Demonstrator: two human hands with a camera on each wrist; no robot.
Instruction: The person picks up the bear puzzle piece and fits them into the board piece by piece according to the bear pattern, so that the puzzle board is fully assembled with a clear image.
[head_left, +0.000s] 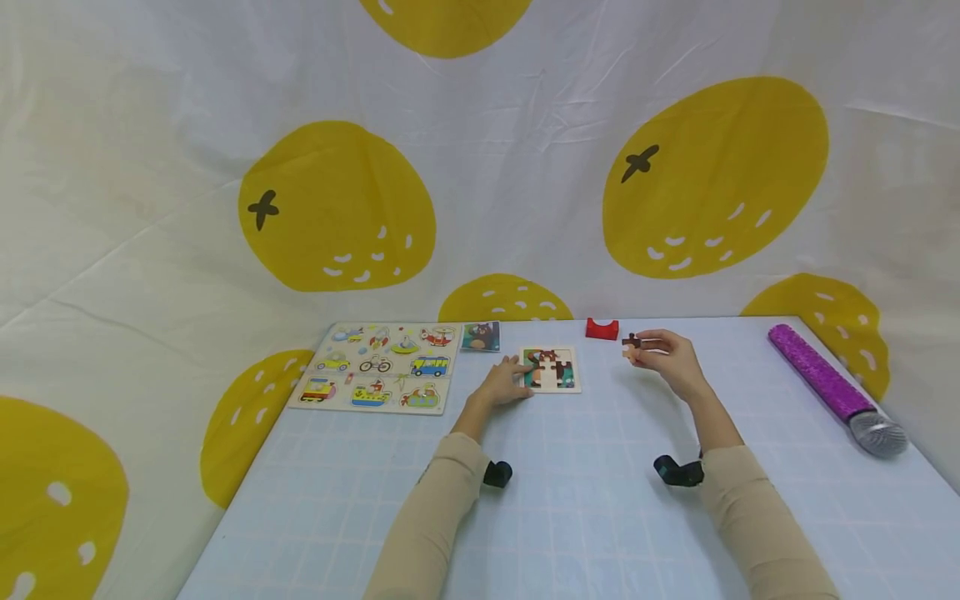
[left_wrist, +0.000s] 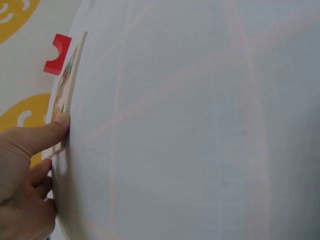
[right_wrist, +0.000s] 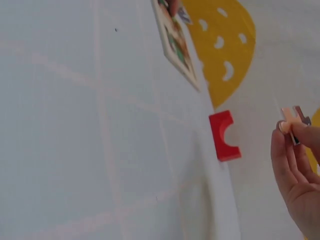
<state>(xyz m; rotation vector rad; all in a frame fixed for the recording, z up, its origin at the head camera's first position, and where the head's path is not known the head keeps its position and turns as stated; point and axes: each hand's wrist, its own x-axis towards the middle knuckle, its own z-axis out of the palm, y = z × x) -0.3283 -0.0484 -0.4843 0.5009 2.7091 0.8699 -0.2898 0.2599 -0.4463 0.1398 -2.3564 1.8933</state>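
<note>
A small framed puzzle with a bear picture lies flat on the table; bare wood shows at its middle. The left hand rests at its left side, thumb and a finger touching the frame, as the left wrist view also shows with the hand at the frame's edge. Off to the right, the right hand pinches a brown and peach puzzle piece above the table. In the right wrist view that hand holds the piece between thumb and fingertips.
A red block with a curved notch stands behind, between puzzle and right hand. A vehicle puzzle board lies at the left, a bear picture card beside it. Far right lies a purple microphone. A fruit-patterned cloth hangs behind the table.
</note>
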